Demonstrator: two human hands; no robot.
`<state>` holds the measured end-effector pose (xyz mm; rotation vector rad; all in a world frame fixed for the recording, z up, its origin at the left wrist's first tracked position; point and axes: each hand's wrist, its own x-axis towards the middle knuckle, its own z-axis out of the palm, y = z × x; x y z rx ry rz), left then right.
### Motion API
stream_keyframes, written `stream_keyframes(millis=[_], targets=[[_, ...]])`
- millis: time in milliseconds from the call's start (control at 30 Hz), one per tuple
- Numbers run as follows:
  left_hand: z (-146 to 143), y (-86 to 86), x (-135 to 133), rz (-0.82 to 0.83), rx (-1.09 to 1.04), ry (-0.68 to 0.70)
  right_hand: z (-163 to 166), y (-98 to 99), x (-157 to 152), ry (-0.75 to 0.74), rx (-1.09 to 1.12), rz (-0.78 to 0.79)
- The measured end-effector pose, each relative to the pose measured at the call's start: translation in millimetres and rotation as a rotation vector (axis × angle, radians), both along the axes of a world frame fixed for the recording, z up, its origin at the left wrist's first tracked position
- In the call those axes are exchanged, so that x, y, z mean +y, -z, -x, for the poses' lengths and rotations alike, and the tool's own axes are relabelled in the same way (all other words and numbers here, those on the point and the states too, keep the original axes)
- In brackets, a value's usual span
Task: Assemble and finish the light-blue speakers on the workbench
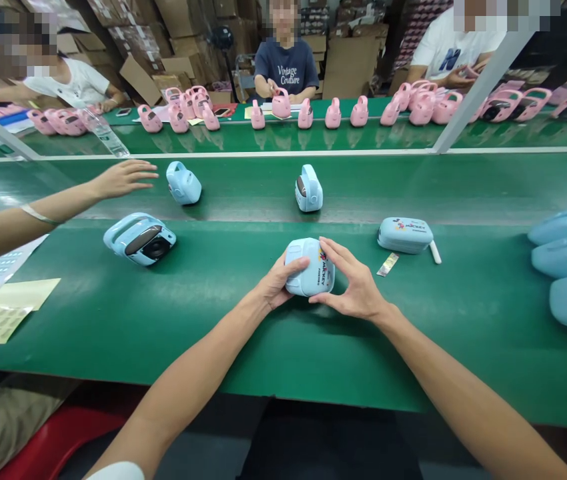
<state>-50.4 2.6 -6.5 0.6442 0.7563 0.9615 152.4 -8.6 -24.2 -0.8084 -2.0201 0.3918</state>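
So the light-blue MICKEY unit [309, 267] is right between both palms, mid-view; can't tell if it's touching the green tabletop [213, 333]. Going by the print, its long axis seems to run near-to-far, lettering turned to the right. Neither hand is nearer, both are on it. Left hand [278, 280] has a snug grip, thumb over the top; right hand [351, 280] pinches the printed side, index at the far corner, thumb at the near one. Forearms angle inward. Another blue unit [405, 235] sits off to the right; a co-worker's hand [126, 179] reaches in far left.
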Motion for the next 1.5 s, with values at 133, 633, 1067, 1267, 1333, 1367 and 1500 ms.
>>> stream_keyframes(millis=[133, 633, 1067, 1267, 1333, 1367, 1500], targets=[[0.3, 2.5, 0.2, -0.003, 0.002, -0.021, -1.2, -0.3, -0.4, 0.001, 0.013, 0.010], [13.7, 2.1, 1.3, -0.021, -0.188, 0.123, 7.0, -8.2, -4.5, -0.080, 0.127, -0.012], [12.4, -1.8, -0.7, -0.071, -0.099, 0.065, 4.0, -6.2, -1.5, -0.060, -0.019, -0.162], [0.8, -3.6, -3.5, -0.054, 0.018, -0.035, 2.5, 2.1, 1.7, -0.073, -0.052, -0.021], [0.5, -5.3, -3.8, -0.054, 0.046, -0.065, 0.2, 1.8, 2.8, -0.063, -0.030, -0.012], [0.7, -6.4, -3.9, -0.054, 0.057, -0.074, -1.0, 1.3, 3.3, -0.060, -0.024, -0.010], [1.9, -12.1, -3.9, -0.072, 0.125, -0.090, -4.5, -1.4, 4.4, -0.052, -0.030, 0.004]])
